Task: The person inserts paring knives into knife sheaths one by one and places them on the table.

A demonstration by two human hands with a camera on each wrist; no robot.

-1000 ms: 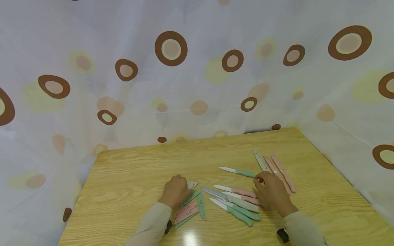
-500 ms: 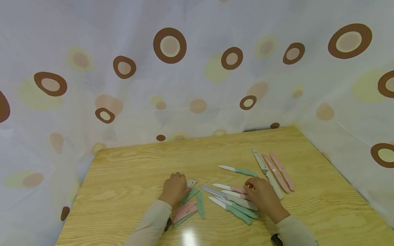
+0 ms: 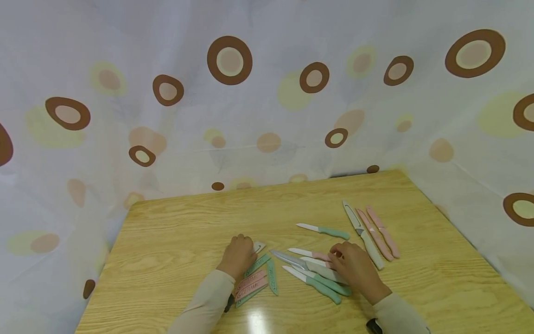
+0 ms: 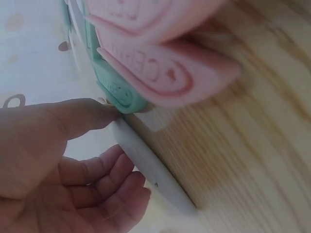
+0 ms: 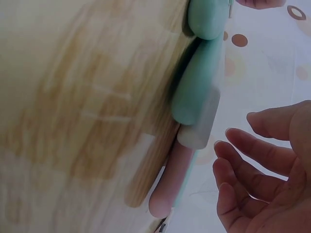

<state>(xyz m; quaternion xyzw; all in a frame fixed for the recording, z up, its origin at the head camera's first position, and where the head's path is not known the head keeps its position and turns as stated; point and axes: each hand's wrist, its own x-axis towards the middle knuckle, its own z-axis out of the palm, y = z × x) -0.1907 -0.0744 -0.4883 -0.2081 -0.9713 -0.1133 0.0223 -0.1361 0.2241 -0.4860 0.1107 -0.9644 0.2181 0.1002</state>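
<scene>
My left hand (image 3: 238, 255) pinches a white knife sheath (image 4: 150, 170) low over the table, thumb at one end and fingers along its edge. Beside it lie green sheaths (image 3: 272, 277) and pink sheaths (image 4: 160, 73) marked CERAMIC. My right hand (image 3: 354, 270) hovers over the handle ends of a group of bare knives, fingers loosely bent and holding nothing. The group has pink-handled knives (image 3: 300, 252), a white-handled knife (image 3: 288, 258) with a grey blade, and green-handled knives (image 3: 323, 291). In the right wrist view, the fingers stand apart from the white handle (image 5: 201, 124).
Behind the group lies a green-handled knife (image 3: 333, 232) with a white blade. To the right, a white sheathed knife (image 3: 371, 248) and two pink sheathed knives (image 3: 388, 239) lie side by side. A spotted curtain (image 3: 267, 93) hangs around the wooden table (image 3: 179, 232).
My right hand has moved left, away from the white sheathed knife, to over the handles of the bare knives. The left hand stays by the white sheath.
</scene>
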